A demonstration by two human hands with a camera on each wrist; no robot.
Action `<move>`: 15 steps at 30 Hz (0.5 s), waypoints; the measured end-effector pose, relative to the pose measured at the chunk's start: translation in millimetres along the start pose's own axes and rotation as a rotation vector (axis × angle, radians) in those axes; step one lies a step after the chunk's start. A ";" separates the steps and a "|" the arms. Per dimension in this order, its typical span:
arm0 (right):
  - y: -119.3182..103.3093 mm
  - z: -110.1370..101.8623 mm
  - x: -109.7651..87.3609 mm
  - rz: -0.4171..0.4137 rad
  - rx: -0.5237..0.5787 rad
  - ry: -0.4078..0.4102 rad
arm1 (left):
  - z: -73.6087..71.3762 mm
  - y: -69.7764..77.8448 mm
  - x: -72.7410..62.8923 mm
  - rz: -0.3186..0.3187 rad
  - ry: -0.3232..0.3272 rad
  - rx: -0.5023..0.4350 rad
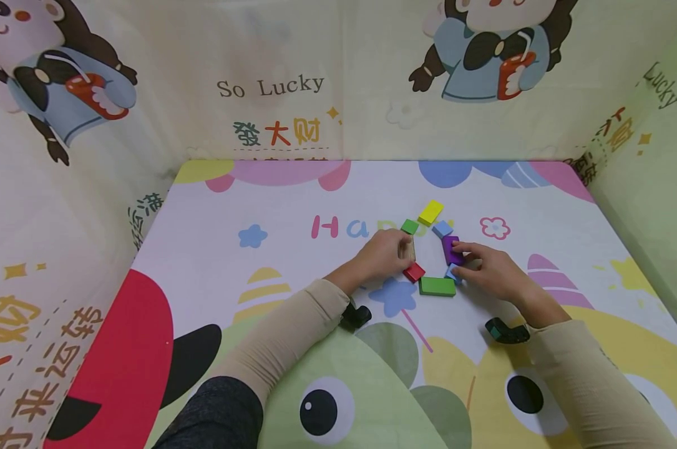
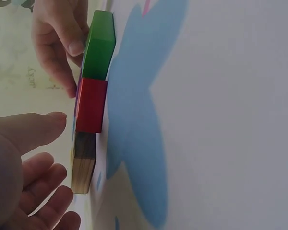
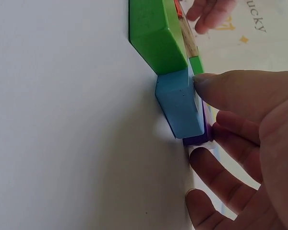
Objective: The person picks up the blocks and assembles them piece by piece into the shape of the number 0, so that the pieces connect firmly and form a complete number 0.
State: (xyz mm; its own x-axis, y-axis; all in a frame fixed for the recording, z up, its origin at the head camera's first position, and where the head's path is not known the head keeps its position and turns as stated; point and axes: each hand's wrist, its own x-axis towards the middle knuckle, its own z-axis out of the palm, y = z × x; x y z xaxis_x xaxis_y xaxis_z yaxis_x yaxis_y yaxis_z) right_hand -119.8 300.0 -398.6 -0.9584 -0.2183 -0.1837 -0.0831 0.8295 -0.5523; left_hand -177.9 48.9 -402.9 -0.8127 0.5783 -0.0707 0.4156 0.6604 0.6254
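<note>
Several coloured blocks lie in a ring on the printed tabletop. My left hand (image 1: 384, 254) is at the ring's left side, beside a wooden block (image 2: 85, 165) and a red block (image 1: 413, 272); in the left wrist view its thumb and fingers stand apart with nothing between them. On the right side, my right hand (image 1: 492, 269) reaches in from outside. Its thumb touches a light blue block (image 3: 177, 103), and its index finger touches the purple block (image 1: 449, 251). A long green block (image 1: 437, 287) closes the near side, meeting the light blue one at its corner.
At the ring's far side are a small green block (image 1: 410, 226), a yellow block (image 1: 430, 212) and another light blue block (image 1: 442, 229). Black wrist devices (image 1: 506, 332) hang at both cuffs. Patterned cloth walls (image 1: 366, 81) enclose the back and sides of the table.
</note>
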 end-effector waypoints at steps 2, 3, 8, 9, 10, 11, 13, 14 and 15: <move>0.5 0.3 0.4 -0.001 -0.003 -0.001 | 1.6 0.1 -0.1 0.008 -0.003 0.003; 0.7 0.4 0.5 0.000 -0.004 -0.001 | 2.2 0.1 0.0 0.012 -0.003 0.005; 1.1 0.4 0.6 -0.002 -0.003 -0.003 | 4.3 0.0 -0.2 0.039 0.004 0.020; 1.1 0.3 0.5 -0.002 -0.003 -0.003 | 4.4 0.0 -0.4 0.043 0.005 0.021; 0.9 0.3 0.5 -0.001 -0.003 -0.004 | 4.6 -0.2 -0.6 0.047 0.006 0.025; 0.6 0.3 0.4 0.000 -0.002 -0.005 | 4.8 -0.3 -0.7 0.048 0.008 0.021; -0.2 0.1 0.0 0.002 0.000 -0.006 | 5.3 -0.7 -0.8 0.050 0.009 0.021; -0.7 -0.1 -0.2 0.002 0.001 -0.007 | 5.6 -0.9 -0.7 0.051 0.011 0.023; -1.0 -0.3 -0.4 0.003 0.002 -0.007 | 5.9 -1.1 -0.6 0.050 0.010 0.024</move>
State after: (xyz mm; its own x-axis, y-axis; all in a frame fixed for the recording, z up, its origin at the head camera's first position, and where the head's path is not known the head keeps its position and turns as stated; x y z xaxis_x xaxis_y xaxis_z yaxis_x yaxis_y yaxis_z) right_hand -119.4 299.4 -397.7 -0.9567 -0.2197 -0.1910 -0.0799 0.8290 -0.5535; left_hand -175.5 50.6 -408.2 -0.7945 0.6064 -0.0319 0.4657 0.6422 0.6089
